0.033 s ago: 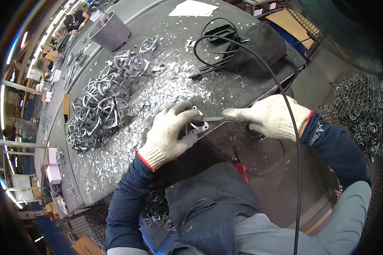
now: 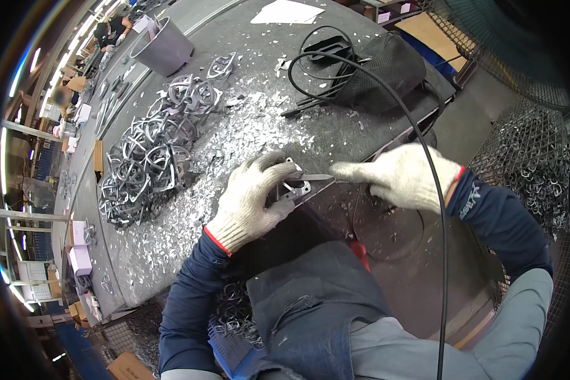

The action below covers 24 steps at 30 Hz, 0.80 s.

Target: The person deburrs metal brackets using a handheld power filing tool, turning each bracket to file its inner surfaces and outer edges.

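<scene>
At the table's near edge, my gloved left hand (image 2: pixel 250 199) is closed round a small silver metal part (image 2: pixel 301 189). Its fingers and thumb cover much of the part. My gloved right hand (image 2: pixel 405 176) is a little to the right, its index finger stretched toward the left hand. From that fingertip a slim, blade-like metal tool (image 2: pixel 316 178) reaches to the part; its handle end is hidden in the right glove. To the left lies a heap of similar looped metal parts (image 2: pixel 149 155), beside scattered silver flakes (image 2: pixel 253 123).
A grey bucket (image 2: pixel 164 49) stands at the back left. A black cable (image 2: pixel 418 130) arches across and passes over my right wrist. Dark mesh cloth (image 2: pixel 386 66) lies at the back right. Wire baskets of parts (image 2: pixel 525 158) are far right; a blue crate (image 2: pixel 231 348) is below my left arm.
</scene>
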Motion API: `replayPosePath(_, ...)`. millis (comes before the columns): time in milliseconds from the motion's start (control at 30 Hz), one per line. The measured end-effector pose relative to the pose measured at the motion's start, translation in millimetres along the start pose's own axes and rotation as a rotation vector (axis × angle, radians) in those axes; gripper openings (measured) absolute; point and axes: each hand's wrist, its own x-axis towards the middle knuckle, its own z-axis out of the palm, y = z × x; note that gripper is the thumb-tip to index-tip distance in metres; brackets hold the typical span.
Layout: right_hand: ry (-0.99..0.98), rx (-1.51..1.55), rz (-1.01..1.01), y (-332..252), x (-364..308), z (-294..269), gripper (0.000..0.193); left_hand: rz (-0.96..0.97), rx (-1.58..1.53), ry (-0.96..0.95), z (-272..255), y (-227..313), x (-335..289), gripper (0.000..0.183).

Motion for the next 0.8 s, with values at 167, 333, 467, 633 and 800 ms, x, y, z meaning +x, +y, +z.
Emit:
replayPosePath(167, -0.049, 0.079, 0.073, -15, -27, 19, 0.075, -0.028, 0.059, -0.009, 3, 3, -3, 0.06)
replayPosePath(333, 0.173, -0.061, 0.064, -21, -32, 36, 0.073, 0.011, 0.016, 0.03, 4, 5, -4, 0.067)
replayPosePath(467, 0.048, 0.036, 0.117, -30, -35, 35, 0.075, -0.02, -0.008, 0.077, 17, -2, -15, 0.074)
replayPosePath(633, -0.133, 0.964, 0.194, -43, -43, 58, 0.089, -0.02, 0.041, 0.127, 21, 1, -18, 0.077)
replayPosePath(800, -0.35, 1.372, 0.407, -62, -41, 42, 0.092, -0.035, 0.045, 0.125, 22, -1, -18, 0.079)
